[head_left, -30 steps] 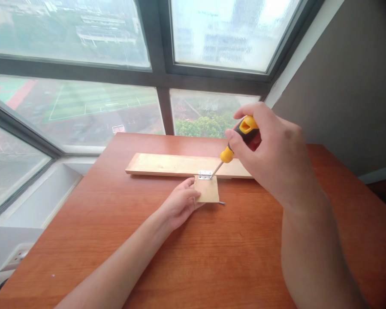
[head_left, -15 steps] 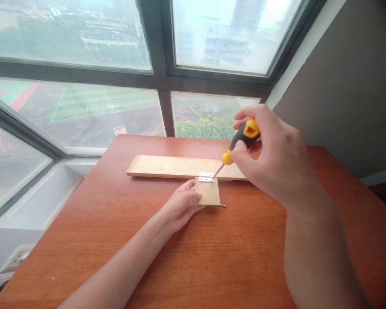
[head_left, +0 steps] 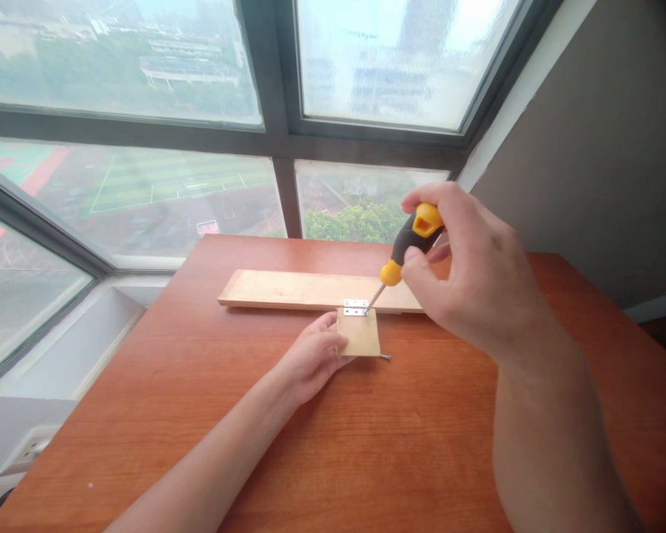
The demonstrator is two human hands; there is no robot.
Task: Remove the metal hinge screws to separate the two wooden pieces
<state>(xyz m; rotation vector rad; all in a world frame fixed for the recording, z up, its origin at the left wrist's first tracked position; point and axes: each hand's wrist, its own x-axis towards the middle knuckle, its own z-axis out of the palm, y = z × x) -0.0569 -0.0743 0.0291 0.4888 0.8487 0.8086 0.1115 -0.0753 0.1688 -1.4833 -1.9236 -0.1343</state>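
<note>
My right hand (head_left: 466,274) is closed around a black and yellow screwdriver (head_left: 408,242), tilted with its tip down at the right end of a silver hinge (head_left: 356,308). One leaf of the hinge lies on the upper edge of a small square wooden board (head_left: 360,337); its other leaf extends beyond that edge. My left hand (head_left: 316,355) grips the small board by its left side, thumb on top and the other fingers partly hidden beneath. A screw (head_left: 385,357) shows at the board's lower right corner. Behind is a long wooden plank (head_left: 288,289), its right part covered by my right hand.
Everything rests on or above a reddish-brown wooden table (head_left: 333,459). Large windows with a dark frame (head_left: 280,141) stand beyond its far edge, and a grey wall (head_left: 604,155) rises on the right. White power sockets (head_left: 11,474) sit at lower left.
The screwdriver handle has turned slightly and shifted a little left with my right hand's fingers. Its tip stays at the hinge, and my left hand keeps its hold on the small board.
</note>
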